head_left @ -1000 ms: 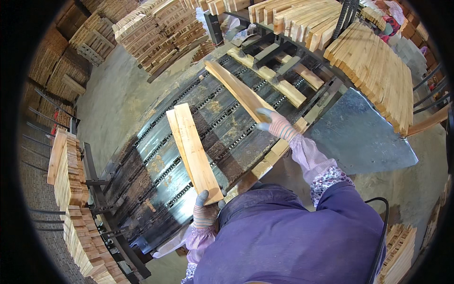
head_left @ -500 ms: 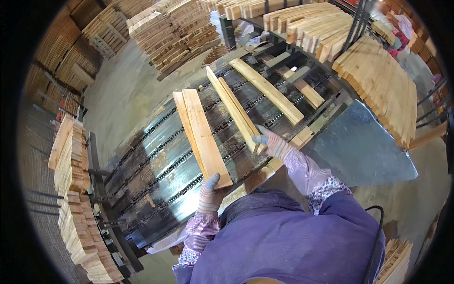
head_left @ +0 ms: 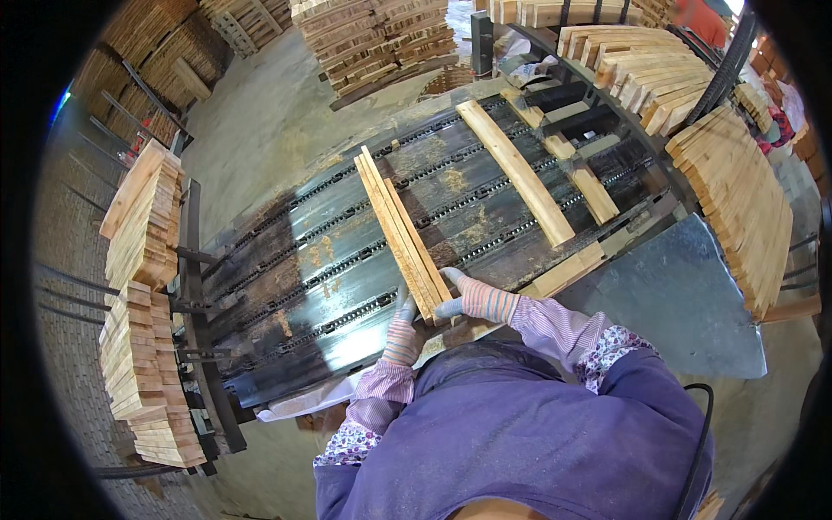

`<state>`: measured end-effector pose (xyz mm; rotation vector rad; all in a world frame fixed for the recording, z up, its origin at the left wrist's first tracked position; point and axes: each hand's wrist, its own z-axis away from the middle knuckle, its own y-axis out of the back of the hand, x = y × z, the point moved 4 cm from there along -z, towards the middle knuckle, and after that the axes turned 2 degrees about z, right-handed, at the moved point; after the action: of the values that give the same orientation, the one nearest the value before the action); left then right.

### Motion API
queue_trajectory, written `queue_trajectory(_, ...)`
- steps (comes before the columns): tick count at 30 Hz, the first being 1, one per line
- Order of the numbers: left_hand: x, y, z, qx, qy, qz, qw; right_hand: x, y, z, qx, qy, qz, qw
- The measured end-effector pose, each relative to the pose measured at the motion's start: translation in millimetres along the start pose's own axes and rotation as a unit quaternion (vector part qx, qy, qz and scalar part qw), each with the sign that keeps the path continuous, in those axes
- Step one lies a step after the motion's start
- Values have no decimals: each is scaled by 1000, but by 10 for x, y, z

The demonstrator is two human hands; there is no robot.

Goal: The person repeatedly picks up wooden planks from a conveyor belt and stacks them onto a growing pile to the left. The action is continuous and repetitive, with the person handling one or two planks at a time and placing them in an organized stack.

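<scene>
Several wooden boards (head_left: 400, 232) stand on edge, pressed together side by side, across the dark chain conveyor (head_left: 325, 290). Both hands wear striped knit gloves with grey fingertips. My left hand (head_left: 402, 336) is closed against the left side of the bundle at its near end. From the right, my right hand (head_left: 472, 297) grips the same near end, its thumb and fingers around the boards. Farther right, a single light board (head_left: 517, 173) lies flat across the chains, apart from my hands. Beyond it lies a shorter board (head_left: 592, 191).
Stacked boards (head_left: 139, 347) stand in a rack along the left side. More board stacks (head_left: 737, 208) line the right, beside a sheet-metal plate (head_left: 685, 290). A tall lumber pile (head_left: 377, 43) stands on the floor behind the conveyor. A person in red (head_left: 702, 22) is at the far right.
The boards from my left and right hands have come together into one bundle. My right hand has moved left toward my left hand. The whole view has shifted slightly.
</scene>
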<state>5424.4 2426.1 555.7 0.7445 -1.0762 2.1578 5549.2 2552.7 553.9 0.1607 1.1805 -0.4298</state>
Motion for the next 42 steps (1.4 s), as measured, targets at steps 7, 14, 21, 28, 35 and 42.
queue_trajectory(7, 14, -102, -55, -43, 22, 84, 995, -74, 236, 26, -8, 61, -61, 996)
queue_trajectory(14, 64, -100, 44, 73, -74, 79, 991, -185, 1775, -153, 59, 45, 92, 993)
queue_trajectory(21, 144, -28, 536, 183, -185, 45, 965, -1208, 2673, -1245, -41, 16, 301, 953)
queue_trajectory(28, 698, -232, 2132, 377, -371, -43, 848, -1788, 3324, -1855, 354, 127, 401, 835)
queue_trajectory(35, 1327, -635, 3436, 535, -504, -184, 653, -1146, 3006, -1790, 104, 196, -150, 963)
queue_trajectory(42, 2132, -321, 3832, 629, -547, -179, 523, -797, 2367, -1499, 0, 143, -152, 978)
